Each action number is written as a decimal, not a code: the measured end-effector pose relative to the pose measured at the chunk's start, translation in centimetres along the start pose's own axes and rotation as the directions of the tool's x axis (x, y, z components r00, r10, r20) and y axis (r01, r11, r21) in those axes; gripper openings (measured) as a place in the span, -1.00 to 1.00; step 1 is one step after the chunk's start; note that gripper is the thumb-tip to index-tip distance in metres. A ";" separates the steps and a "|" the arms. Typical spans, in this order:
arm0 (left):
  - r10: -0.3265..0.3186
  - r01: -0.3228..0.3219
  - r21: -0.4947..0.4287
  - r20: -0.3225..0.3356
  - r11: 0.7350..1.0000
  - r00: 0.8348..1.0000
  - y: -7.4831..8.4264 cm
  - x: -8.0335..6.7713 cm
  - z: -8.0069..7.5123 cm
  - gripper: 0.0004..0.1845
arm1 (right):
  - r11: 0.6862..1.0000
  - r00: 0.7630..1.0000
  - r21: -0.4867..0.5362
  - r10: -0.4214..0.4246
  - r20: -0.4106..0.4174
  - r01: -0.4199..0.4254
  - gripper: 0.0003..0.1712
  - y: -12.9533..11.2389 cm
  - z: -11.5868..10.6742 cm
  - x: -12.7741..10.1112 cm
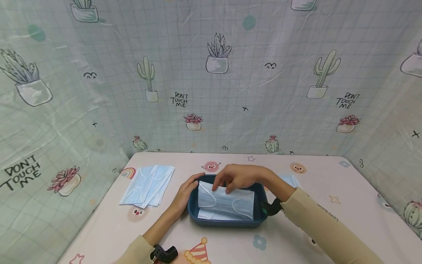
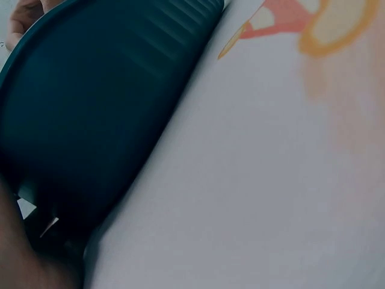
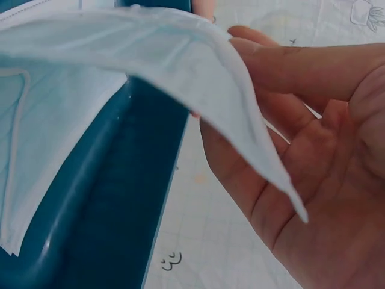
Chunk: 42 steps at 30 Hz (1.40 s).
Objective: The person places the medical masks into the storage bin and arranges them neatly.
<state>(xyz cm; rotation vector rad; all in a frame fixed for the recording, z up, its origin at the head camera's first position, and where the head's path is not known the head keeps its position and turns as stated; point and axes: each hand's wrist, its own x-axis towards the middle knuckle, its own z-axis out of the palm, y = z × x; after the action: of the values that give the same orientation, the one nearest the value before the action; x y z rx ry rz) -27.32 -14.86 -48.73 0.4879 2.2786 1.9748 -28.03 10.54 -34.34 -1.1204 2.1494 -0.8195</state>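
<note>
A dark blue bin (image 1: 227, 223) with rounded corners stands on the table, holding several light blue face masks with white ear loops. My left hand (image 1: 184, 193) rests against the bin's left side, its fingers reaching along the rim at the far left corner. Above the bin, my right hand (image 1: 241, 175) pinches the top edge of a face mask (image 1: 225, 201). In the right wrist view this mask (image 3: 162, 54) bends up toward thumb and fingers, over another mask (image 3: 60, 129) in the bin. The left wrist view shows mostly the bin's outer wall (image 2: 90, 102).
A fanned pile of blue masks (image 1: 146, 185) lies on the table left of the bin. Another blue mask (image 1: 290, 180) is partly hidden behind my right wrist. The table (image 1: 329, 220) has a printed cover, and a patterned curtain (image 1: 244, 88) hangs behind and at both sides.
</note>
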 end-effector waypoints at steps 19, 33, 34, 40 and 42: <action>0.018 -0.018 -0.001 -0.001 1.000 1.000 -0.1 0.1 -0.1 -0.55 | 0.986 0.986 -0.118 0.132 0.099 -0.120 -0.51 1.2 0.3 2.2; 0.011 -0.011 0.006 -0.003 1.000 1.000 -0.3 0.3 -0.2 -0.55 | 0.958 0.976 -0.218 0.206 0.078 -0.185 -0.50 2.5 0.9 4.3; 0.009 -0.009 0.004 -0.003 1.000 1.000 -0.3 0.3 -0.2 -0.55 | 0.957 0.975 -0.219 0.210 0.075 -0.189 -0.50 2.6 1.0 4.3; -0.004 0.004 -0.002 0.002 1.000 1.000 -0.3 0.2 -0.2 -0.55 | 0.956 0.973 -0.212 0.222 0.063 -0.204 -0.48 3.0 1.1 4.1; -0.002 0.002 -0.002 0.001 1.000 1.000 -0.3 0.2 -0.2 -0.55 | 0.956 0.974 -0.210 0.219 0.059 -0.202 -0.46 3.3 1.1 4.0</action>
<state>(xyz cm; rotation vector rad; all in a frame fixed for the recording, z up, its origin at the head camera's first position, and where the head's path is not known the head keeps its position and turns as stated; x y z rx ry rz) -27.62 -15.05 -48.92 0.4862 2.2759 1.9748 -30.83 8.36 -38.26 -0.9803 2.2733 -0.4581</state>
